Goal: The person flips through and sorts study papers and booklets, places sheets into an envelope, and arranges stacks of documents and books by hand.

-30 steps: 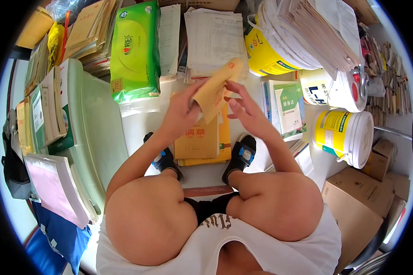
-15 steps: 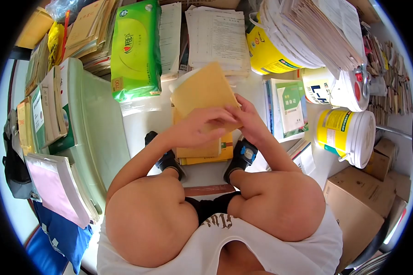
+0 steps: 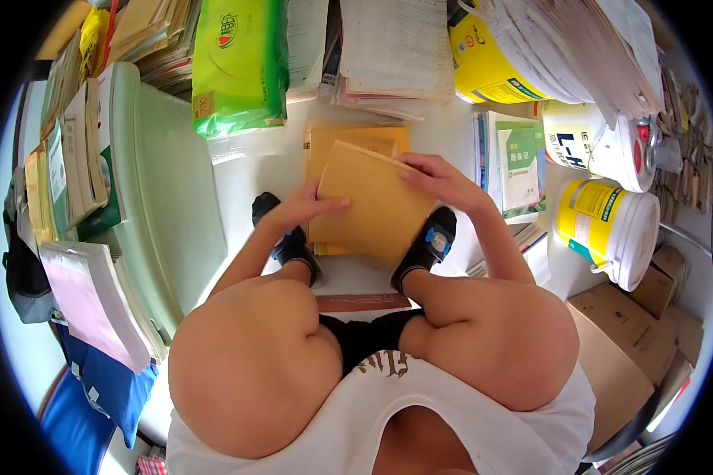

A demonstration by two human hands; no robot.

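Between my feet, I hold a plain kraft-paper notebook [image 3: 376, 198], tilted, with its cover facing up. My left hand [image 3: 301, 207] grips its left edge, the thumb lying over the cover. At the upper right edge, my right hand [image 3: 440, 180] has its fingers on the cover and hidden partly behind the edge. Under the notebook lies an orange-yellow paper item [image 3: 325, 141] with a brown one on it, both mostly covered by what I hold. My dark slippers [image 3: 434, 244] flank this pile.
Printed paper stacks [image 3: 396, 55] and a green tissue pack [image 3: 238, 71] stand ahead. At right are yellow-white buckets [image 3: 590, 218], a green-covered book [image 3: 521, 158] and cardboard boxes [image 3: 634, 317]. A pale green bin [image 3: 174, 190] with books against it stands at left.
The notebook has come down and nearer to me, turned flatter. My hands have moved apart, the left to its left edge, the right to its upper right edge. The view has shifted slightly.
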